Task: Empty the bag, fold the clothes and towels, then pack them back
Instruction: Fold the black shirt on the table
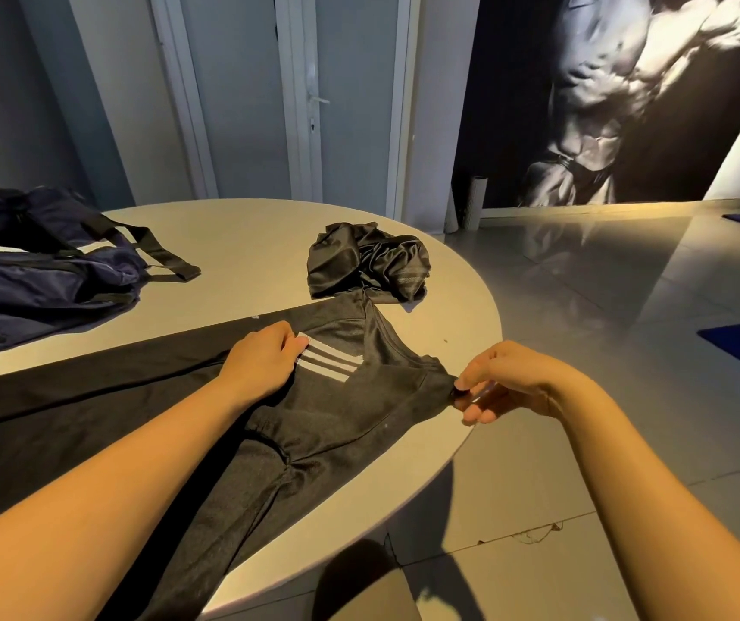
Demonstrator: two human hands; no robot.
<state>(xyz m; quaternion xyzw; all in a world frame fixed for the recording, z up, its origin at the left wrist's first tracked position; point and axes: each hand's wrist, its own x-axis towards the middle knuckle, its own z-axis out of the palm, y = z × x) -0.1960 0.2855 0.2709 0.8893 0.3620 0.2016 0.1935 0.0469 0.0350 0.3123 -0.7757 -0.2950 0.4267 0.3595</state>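
Nearest, left hand presses the black white-striped sports garment onto the round pale counter while right hand pinches its corner, probably to stretch it smooth.

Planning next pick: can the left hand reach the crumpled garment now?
Likely yes: left hand rests on the striped garment, and the crumpled garment lies just beyond it, nothing between or on top.

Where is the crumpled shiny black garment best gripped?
On the crumpled shiny black garment, probably the raised top fold, pinched from above: it lies heaped, no flat hem showing, and its near side meets the black striped trousers, which a sideways pull could drag.
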